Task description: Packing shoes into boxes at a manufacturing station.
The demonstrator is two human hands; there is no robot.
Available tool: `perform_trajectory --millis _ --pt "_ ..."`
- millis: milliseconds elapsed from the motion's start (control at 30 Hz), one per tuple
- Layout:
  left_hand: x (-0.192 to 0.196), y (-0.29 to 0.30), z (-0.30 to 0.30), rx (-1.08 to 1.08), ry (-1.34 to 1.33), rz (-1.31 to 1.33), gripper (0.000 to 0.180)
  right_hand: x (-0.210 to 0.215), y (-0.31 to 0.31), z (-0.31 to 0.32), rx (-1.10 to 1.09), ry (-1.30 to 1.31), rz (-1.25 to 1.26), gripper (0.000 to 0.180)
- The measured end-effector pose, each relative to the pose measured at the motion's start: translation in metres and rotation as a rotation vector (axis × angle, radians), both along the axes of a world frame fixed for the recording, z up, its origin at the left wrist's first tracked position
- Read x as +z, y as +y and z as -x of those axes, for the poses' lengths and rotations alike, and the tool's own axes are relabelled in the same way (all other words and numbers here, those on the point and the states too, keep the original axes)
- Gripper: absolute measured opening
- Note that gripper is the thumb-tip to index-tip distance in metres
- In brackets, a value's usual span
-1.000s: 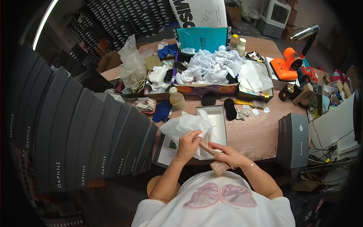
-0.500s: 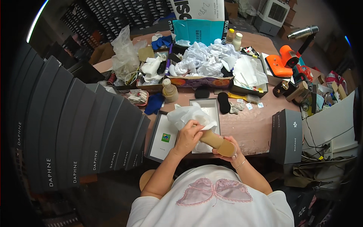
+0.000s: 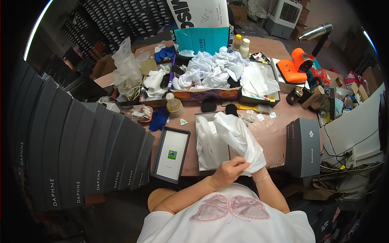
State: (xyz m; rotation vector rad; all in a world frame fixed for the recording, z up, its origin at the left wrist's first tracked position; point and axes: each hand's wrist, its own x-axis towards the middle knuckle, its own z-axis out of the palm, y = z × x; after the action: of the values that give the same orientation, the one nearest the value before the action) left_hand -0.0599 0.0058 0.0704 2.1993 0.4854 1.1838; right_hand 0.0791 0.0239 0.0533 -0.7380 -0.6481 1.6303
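Observation:
A sheet of white tissue paper (image 3: pixel 239 135) hangs in front of me, over the right part of an open grey shoe box (image 3: pixel 198 156). Its lower edge is pinched between the closed fingers of my left hand (image 3: pixel 230 172). Behind that edge is my right hand (image 3: pixel 259 175), showing only near the wrist; the paper hides its fingers and whatever they hold. The sandal with a tan sole is not visible now. More white paper (image 3: pixel 207 139) lies inside the box. To its left lies the grey box lid (image 3: pixel 172 156), its white inside facing up.
Stacked grey shoe boxes (image 3: pixel 91 150) rise at the left, and another grey box (image 3: pixel 303 148) stands at the right. Behind are a carton of crumpled paper (image 3: pixel 206 95), a bottle (image 3: pixel 174 106), a yellow-handled brush (image 3: pixel 253 108) and an orange device (image 3: pixel 292 71).
The tissue paper has swung right and down, covering the sandal and my right hand's fingers. My left hand has moved right and nearer my body, gripping the paper.

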Motion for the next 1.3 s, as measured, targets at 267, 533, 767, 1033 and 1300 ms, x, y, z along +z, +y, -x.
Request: perform_trajectory --millis 267,533,767,1033,1300 --pt "0.007 -0.008 -0.02 -0.085 -0.013 0.073 0.034 0.002 -0.009 -0.031 -0.045 -0.087 -0.046 0.042" --pt "0.01 -0.019 -0.029 -0.081 0.01 0.108 0.034 -0.001 0.01 -0.041 -0.069 -0.15 -0.101 0.041" --pt "0.013 -0.024 -0.033 -0.072 0.006 0.096 0.037 0.008 0.02 -0.039 0.01 -0.157 -0.133 0.042" --pt "0.008 -0.011 -0.012 -0.254 0.106 0.013 0.04 0.004 0.024 0.0 -0.081 -0.126 -0.102 0.045" --pt "-0.028 0.014 0.08 -0.049 -0.758 1.652 0.084 -0.006 0.013 0.058 0.063 -0.355 -0.15 0.047"
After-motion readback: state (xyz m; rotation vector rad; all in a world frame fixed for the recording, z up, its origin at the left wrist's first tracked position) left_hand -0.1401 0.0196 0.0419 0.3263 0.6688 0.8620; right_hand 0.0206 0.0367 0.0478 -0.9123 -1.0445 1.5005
